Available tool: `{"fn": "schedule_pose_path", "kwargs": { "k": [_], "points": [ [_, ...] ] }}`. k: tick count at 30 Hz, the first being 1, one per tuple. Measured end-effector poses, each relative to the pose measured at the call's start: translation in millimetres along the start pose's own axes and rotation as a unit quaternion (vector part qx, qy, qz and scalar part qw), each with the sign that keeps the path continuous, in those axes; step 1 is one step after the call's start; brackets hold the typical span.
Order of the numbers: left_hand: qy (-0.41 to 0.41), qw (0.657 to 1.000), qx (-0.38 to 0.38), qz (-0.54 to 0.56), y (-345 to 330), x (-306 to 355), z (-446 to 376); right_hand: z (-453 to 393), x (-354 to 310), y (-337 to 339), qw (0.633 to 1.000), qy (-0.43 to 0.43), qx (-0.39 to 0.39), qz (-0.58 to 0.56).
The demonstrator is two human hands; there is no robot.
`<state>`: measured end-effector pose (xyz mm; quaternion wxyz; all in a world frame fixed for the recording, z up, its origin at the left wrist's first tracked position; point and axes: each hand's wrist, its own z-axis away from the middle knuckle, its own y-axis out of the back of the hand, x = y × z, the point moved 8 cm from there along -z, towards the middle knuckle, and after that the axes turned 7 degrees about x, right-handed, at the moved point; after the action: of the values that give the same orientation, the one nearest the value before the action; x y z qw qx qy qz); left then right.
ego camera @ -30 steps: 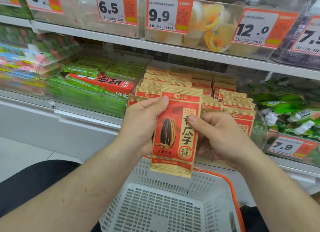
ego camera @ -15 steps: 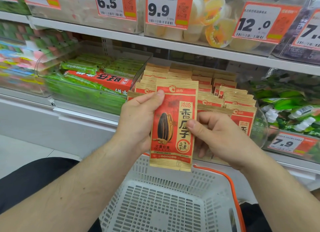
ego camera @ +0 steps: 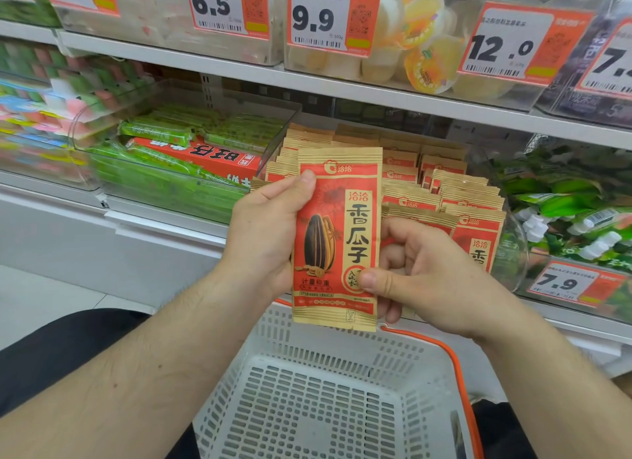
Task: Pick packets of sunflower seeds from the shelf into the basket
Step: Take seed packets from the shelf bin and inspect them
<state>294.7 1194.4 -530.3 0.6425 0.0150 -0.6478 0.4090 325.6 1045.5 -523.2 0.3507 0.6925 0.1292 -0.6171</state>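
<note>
Held packet: you held one red-and-tan sunflower seed packet [ego camera: 337,239] upright, face toward you, in front of the shelf and above the far rim of the basket.
Left hand: your left hand [ego camera: 263,232] gripped the packet's left edge, thumb lying up its front near the top corner, the other fingers hidden behind it.
Right hand: your right hand [ego camera: 424,274] pinched the packet's lower right part, thumb pressed on the front by the round seal, fingers curled behind the right edge.
Grip: both hands were closed on the same packet, neither one spread wide.
Shelf stock: more seed packets [ego camera: 441,198] stood in rows in a clear bin [ego camera: 513,250] directly behind the one you held, tan tops up.
Basket: the white slotted basket [ego camera: 328,400] sat below your hands with an orange handle [ego camera: 455,366] curving along its right side; no packet could be seen inside the part in view.
Left neighbour: a clear bin just left of the seeds held green wrapped bars [ego camera: 164,171] and a red box [ego camera: 205,157] lying on them.
Right neighbour: green and white wrapped snacks [ego camera: 564,205] filled the bin to the right, with a 7.9 price tag [ego camera: 567,284] on its front.
Upper shelf: clear bins above carried tags reading 6.5 [ego camera: 227,8], 9.9 [ego camera: 333,17] and 12.0 [ego camera: 513,44]; yellow jelly cups [ego camera: 424,48] showed between the last two.
</note>
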Motion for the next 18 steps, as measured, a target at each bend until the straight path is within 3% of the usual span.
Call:
{"fn": "schedule_pose_path", "kwargs": {
  "k": [7,13,18],
  "points": [
    [-0.025,1.000,0.007,-0.014,1,8,2,5,-6,-3,0.999,0.017,-0.024,-0.015],
    [-0.124,0.980,-0.054,-0.147,-11,23,11,5,-11,3,0.998,0.042,0.044,-0.006],
    [-0.179,0.952,-0.100,-0.226,-22,23,20,6,-19,7,0.987,0.099,0.109,0.066]
  ]
}}
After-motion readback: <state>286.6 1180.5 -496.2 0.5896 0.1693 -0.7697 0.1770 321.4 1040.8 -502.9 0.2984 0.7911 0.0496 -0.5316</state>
